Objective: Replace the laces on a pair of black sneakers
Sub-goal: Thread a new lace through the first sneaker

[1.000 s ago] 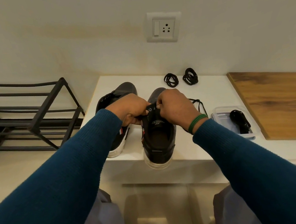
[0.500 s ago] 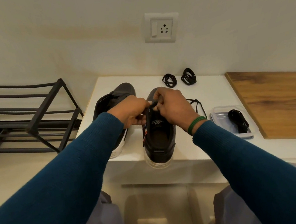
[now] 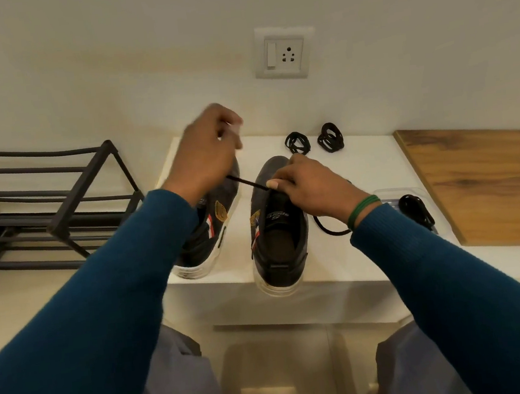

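Two black sneakers stand side by side on a white ledge [image 3: 361, 167], heels toward me. My left hand [image 3: 209, 151], blurred with motion, is raised over the left sneaker [image 3: 211, 231] and grips a black lace [image 3: 246, 182] pulled taut from the right sneaker [image 3: 275, 237]. My right hand [image 3: 312, 185] rests on the right sneaker's tongue area and pinches the lace where it leaves the shoe. The lace's other part loops [image 3: 329, 226] out under my right wrist. Two coiled black laces [image 3: 297, 143] [image 3: 330, 137] lie at the ledge's back.
A clear plastic tray [image 3: 387, 198] with a black lace bundle [image 3: 415, 211] sits right of the shoes. A wooden board [image 3: 488, 182] lies further right. A black metal shoe rack [image 3: 54, 202] stands at the left. A wall socket [image 3: 283, 53] is above.
My left hand has lifted up and away to the left, drawing the lace out taut from the right sneaker. My right hand has stayed on that shoe.
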Demonstrator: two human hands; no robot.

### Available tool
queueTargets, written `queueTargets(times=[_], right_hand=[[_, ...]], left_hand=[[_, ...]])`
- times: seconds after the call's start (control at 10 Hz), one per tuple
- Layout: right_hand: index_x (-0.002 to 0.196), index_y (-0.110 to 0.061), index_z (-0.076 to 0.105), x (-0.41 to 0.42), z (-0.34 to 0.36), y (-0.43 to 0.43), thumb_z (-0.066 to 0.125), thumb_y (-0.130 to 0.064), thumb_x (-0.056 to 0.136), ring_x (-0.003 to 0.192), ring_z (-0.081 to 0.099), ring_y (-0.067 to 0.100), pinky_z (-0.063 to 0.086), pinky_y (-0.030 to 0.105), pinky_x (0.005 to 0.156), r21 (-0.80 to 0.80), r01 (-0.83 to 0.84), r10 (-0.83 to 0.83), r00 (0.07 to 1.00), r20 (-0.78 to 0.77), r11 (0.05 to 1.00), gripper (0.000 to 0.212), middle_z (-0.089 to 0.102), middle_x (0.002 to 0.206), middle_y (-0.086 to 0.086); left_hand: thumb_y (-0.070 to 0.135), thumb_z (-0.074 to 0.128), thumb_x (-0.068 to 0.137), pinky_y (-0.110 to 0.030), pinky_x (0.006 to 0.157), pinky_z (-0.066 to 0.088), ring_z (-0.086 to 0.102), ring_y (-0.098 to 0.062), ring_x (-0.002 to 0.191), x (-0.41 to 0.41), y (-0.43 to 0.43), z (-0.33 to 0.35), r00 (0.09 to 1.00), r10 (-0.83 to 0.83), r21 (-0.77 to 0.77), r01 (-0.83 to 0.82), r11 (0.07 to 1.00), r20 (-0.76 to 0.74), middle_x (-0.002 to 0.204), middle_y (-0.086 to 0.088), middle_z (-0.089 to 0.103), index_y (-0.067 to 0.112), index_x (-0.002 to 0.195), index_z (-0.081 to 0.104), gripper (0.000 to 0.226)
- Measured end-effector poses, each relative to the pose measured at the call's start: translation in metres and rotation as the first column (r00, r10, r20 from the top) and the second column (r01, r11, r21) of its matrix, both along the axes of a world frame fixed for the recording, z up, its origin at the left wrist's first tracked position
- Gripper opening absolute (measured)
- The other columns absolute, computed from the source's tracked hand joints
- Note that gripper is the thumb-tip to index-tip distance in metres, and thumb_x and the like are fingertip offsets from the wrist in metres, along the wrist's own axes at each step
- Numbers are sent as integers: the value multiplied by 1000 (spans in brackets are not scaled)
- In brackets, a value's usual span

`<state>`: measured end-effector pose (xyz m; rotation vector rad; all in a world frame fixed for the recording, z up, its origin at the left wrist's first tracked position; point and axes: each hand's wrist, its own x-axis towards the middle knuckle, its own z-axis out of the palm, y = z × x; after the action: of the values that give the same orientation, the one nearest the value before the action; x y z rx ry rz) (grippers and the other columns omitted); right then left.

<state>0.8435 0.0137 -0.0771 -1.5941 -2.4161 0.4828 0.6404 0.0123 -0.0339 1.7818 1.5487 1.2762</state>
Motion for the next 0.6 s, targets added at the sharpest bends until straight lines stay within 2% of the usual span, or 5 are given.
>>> queueTargets(times=[0.1,0.2,0.3,0.4,0.6], right_hand=[[111,-39,70,4,-1,1,41,-71,92,102,47,21,39,43,85,23,28,-30,995,99,999,46,50,104,-3],[112,-45,68,10,-1,2,39,-78,88,109,43,21,32,43,85,6,19,-20,993,118,1000,50,53,113,-4],[114,-47,67,15,1,2,42,-79,86,115,45,21,31,43,88,-13,8,-7,996,88,1000,49,56,122,-6],[117,-47,67,16,1,2,44,-75,88,117,48,22,35,45,92,-18,-14,16,996,91,1000,46,57,126,-6],[117,-43,66,16,2,0,51,-64,91,117,48,22,39,49,97,-66,-34,40,995,96,997,37,55,127,-4]], left_hand=[[40,39,103,-43,94,45,55,-22,105,22,-14,-26,572,-263,-261,87,961,-777,93,2,64,25,95,62,28],[43,41,102,-44,91,44,58,-24,98,31,-12,-26,537,-290,-313,50,948,-792,85,-2,62,15,87,65,40],[31,55,98,-33,67,47,55,-14,62,21,-2,4,924,36,-220,53,974,382,65,1,57,16,66,64,36],[21,63,87,-26,57,44,46,-11,52,10,1,17,304,6,-42,112,993,953,62,3,52,21,65,55,23],[32,61,88,-30,57,47,55,-12,67,26,-9,-9,994,12,-234,-38,971,-112,88,1,61,17,98,53,20]])
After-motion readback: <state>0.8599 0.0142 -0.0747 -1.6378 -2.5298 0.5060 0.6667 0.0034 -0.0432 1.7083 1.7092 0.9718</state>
